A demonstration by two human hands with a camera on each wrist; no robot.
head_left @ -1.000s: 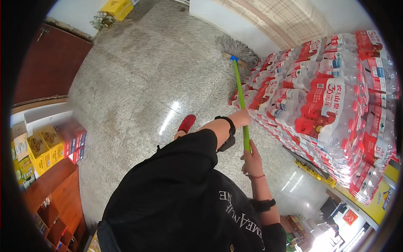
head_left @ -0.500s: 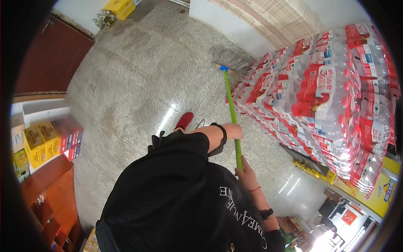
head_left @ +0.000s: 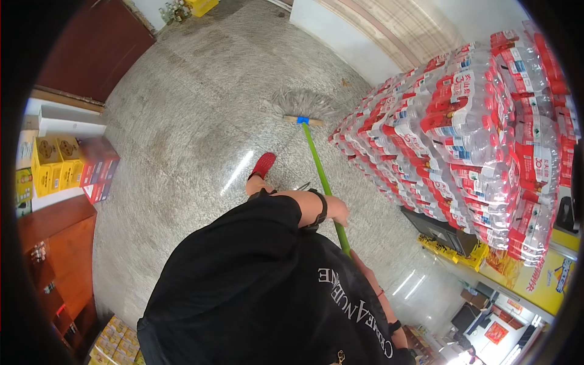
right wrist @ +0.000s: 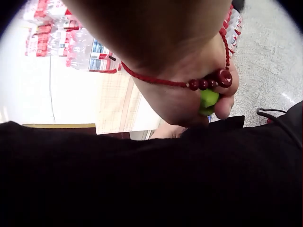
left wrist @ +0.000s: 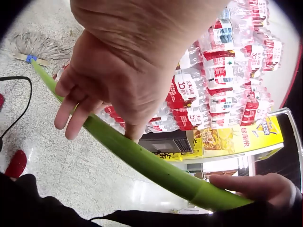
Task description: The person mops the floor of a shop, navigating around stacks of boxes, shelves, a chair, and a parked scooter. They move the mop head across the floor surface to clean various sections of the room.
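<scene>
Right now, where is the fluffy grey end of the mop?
In the head view, the mop head is on the floor, above centre, left of the stacked bottles and beyond the red shoe.

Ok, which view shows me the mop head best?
The head view: the mop head shows whole, well inside the picture. The left wrist view has it at the upper left edge; the right wrist view doesn't show it.

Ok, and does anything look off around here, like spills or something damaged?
One thing: a brown mark on the grey floor near the wall, beyond the mop. Its colour stands out, but I can't tell if it's dirt or damage. I see no clear spill.
</scene>
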